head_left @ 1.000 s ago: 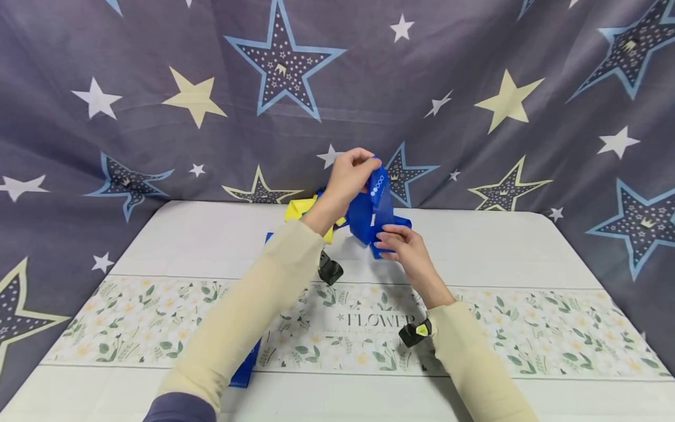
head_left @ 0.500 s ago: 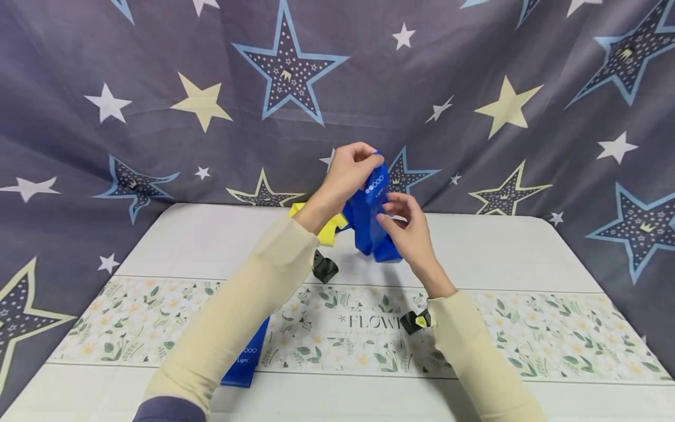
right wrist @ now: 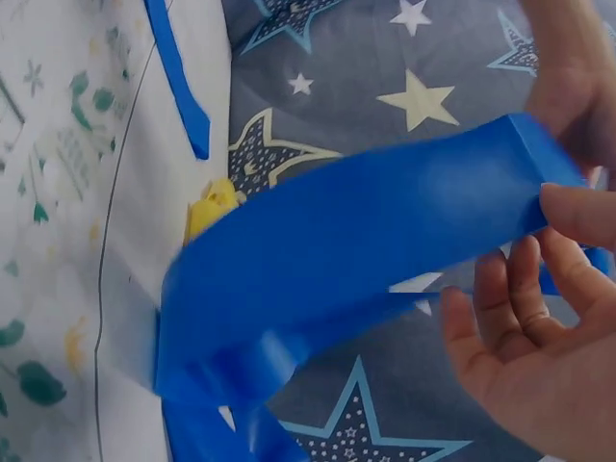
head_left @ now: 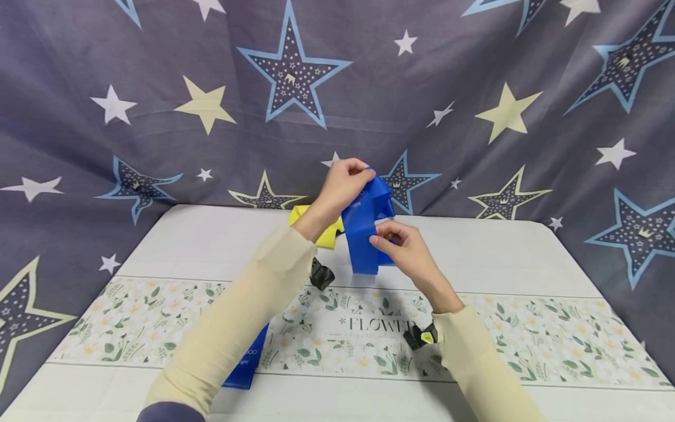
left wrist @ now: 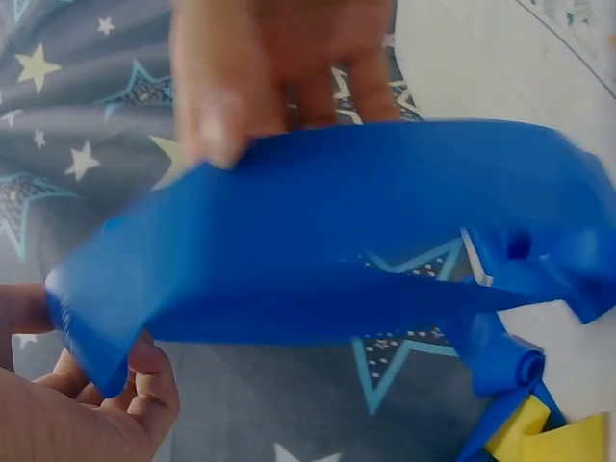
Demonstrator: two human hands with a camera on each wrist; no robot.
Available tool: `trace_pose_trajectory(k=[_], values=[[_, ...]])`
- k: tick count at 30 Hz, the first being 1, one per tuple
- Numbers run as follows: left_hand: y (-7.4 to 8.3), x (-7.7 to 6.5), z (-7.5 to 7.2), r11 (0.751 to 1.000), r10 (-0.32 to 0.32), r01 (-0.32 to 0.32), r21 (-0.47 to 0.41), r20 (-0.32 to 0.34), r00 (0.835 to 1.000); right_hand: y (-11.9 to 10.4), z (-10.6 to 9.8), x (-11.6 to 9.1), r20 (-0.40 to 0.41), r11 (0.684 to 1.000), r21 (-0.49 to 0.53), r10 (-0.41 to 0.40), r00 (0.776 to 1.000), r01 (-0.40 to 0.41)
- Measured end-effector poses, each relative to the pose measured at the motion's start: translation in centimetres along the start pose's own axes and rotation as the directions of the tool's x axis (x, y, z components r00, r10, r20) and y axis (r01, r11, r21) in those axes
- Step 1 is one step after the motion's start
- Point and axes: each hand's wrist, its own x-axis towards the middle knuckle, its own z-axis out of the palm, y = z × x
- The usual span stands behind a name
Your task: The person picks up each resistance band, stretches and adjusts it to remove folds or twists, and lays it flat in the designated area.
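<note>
A blue resistance loop band [head_left: 361,234] printed "Light" hangs in folds above the back of the table. My left hand [head_left: 341,186] pinches its upper end between thumb and fingers. Lower down, my right hand [head_left: 407,249] pinches the band's right edge, thumb on the near side. In the left wrist view the band stretches as a wide flat strip, slightly blurred, its lower end looping back at the right. The right wrist view shows the thumb lying on the blue band [right wrist: 366,241] with the fingers under it.
A yellow band [head_left: 329,234] lies at the back behind my left wrist, with more blue band [left wrist: 505,361] beside it. Another blue "Light" band [head_left: 246,363] lies flat at front left, partly under my left forearm. The star-patterned curtain [head_left: 422,76] rises behind the table.
The band has turned so its printed side hangs further left and its fold drops lower. My right hand rose, then came down along its edge; my left hand lowered slightly.
</note>
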Motion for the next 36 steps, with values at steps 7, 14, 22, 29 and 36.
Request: trace_pose_trajectory(k=[7, 14, 22, 29, 36], values=[[-2.2, 0.7, 0.2, 0.985, -0.17, 0.167, 0.05, 0.051, 0.984, -0.8, -0.2, -0.9, -0.037, 1.0, 0.029, -0.007, 0.999, 0.008], [-4.7, 0.8, 0.5, 0.946, -0.323, 0.317, 0.061, 0.178, 0.93, -1.5, -0.5, -1.0, -0.078, 0.995, 0.08, -0.05, 0.996, 0.057], [-5.5, 0.2, -0.3, 0.944, -0.33, 0.307, 0.124, 0.278, 0.902, -1.8, -1.0, -0.3, -0.115, 0.995, 0.089, -0.035, 0.993, 0.045], [-5.2, -1.8, -2.0, 0.979, -0.199, 0.202, 0.012, 0.237, 0.951, -2.1, -1.0, 0.0, -0.163, 0.999, 0.05, -0.009, 0.987, 0.018], [-5.0, -4.2, -2.2, 0.981, -0.165, 0.181, -0.067, 0.2, 0.966, -2.4, -0.8, 0.3, -0.241, 1.0, -0.009, -0.006, 0.97, 0.004]])
